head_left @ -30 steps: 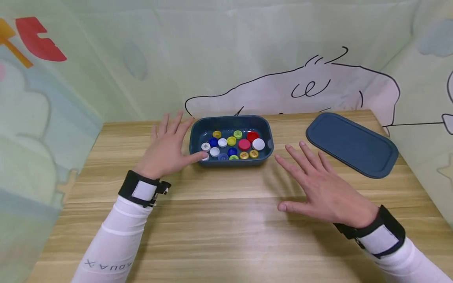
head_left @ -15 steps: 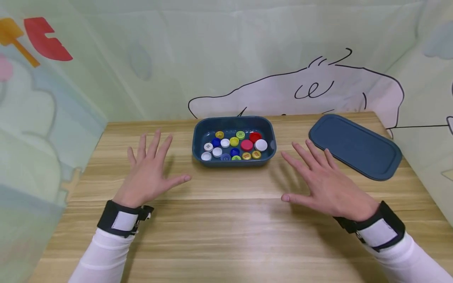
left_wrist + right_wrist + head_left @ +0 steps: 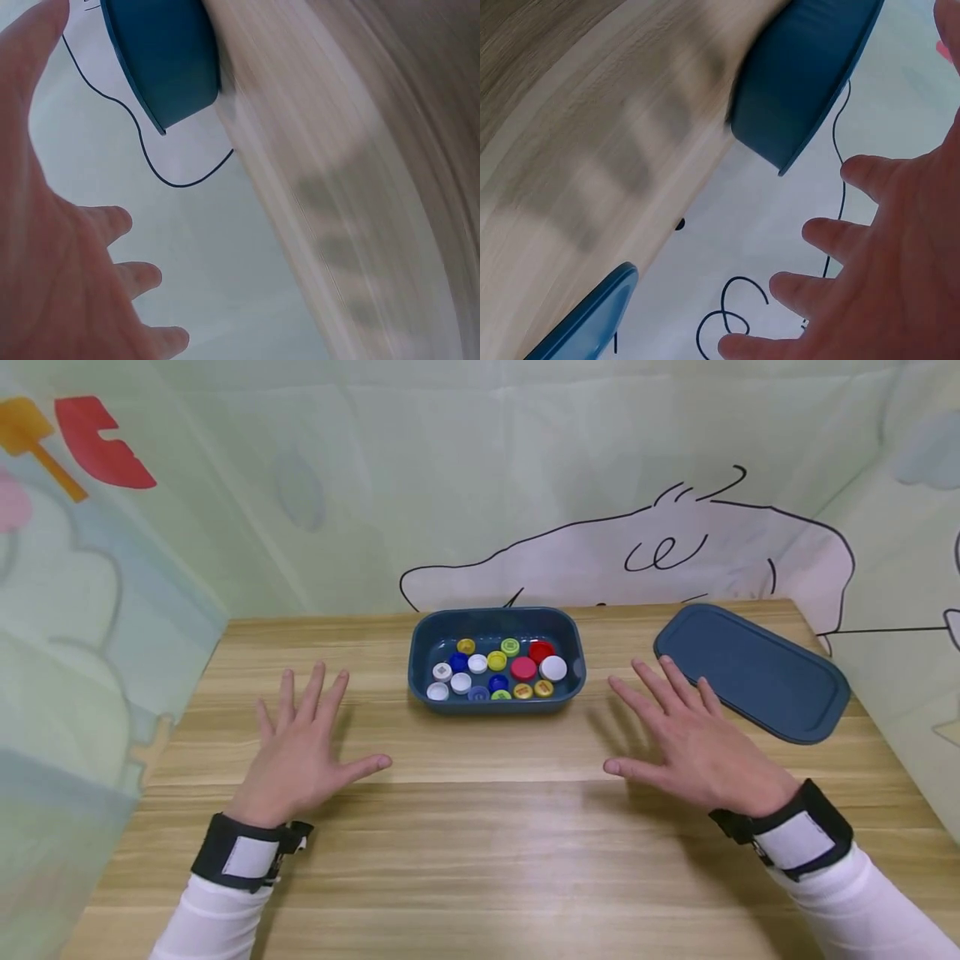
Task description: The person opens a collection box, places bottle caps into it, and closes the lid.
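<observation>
A dark blue rectangular box (image 3: 495, 707) stands at the back middle of the table, with several bottle caps (image 3: 522, 668) in white, blue, yellow, green and red inside it. My left hand (image 3: 296, 760) is spread above the table to the left and front of the box, holding nothing. On the other side, my right hand (image 3: 697, 743) hovers palm down with fingers spread, between the box and a flat blue lid (image 3: 753, 672). Neither hand touches the box. Both wrist views show a side of the box beyond the spread fingers.
The wooden table (image 3: 480, 852) runs up to a printed cloth backdrop (image 3: 480, 485) behind the box. More of that cloth hangs at the left and right sides. The lid lies near the table's back right corner.
My left hand has moved away from the box's left end, back toward me and to the left. My right hand has barely shifted. Box, caps and lid stay in place.
</observation>
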`<action>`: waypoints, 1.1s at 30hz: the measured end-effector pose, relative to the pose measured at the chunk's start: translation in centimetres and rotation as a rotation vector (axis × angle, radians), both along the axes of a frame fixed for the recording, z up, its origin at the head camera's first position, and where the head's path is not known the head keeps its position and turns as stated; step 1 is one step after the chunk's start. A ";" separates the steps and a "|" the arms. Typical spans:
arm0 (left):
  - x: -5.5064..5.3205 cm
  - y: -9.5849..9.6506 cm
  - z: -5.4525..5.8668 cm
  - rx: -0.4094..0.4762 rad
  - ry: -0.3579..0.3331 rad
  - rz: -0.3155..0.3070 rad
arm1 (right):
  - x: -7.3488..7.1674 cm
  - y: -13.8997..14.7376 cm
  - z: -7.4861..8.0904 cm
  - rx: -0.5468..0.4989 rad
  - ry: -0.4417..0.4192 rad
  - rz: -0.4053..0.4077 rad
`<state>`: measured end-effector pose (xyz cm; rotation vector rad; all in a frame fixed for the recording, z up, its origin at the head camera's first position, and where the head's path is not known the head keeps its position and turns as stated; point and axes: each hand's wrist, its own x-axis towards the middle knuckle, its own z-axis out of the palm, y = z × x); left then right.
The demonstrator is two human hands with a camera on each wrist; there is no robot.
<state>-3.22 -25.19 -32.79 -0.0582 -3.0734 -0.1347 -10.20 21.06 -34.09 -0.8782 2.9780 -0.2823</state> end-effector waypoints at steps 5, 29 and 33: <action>0.0 -0.2 0.0 -0.006 0.002 0.001 | -1.2 1.5 0.9 -0.019 0.023 -0.123; -0.2 -0.2 0.0 0.000 -0.022 0.011 | -7.9 17.4 -2.1 0.172 -0.346 -0.876; -0.2 -0.1 0.0 -0.005 -0.032 0.013 | -7.8 18.1 -2.6 0.166 -0.365 -0.915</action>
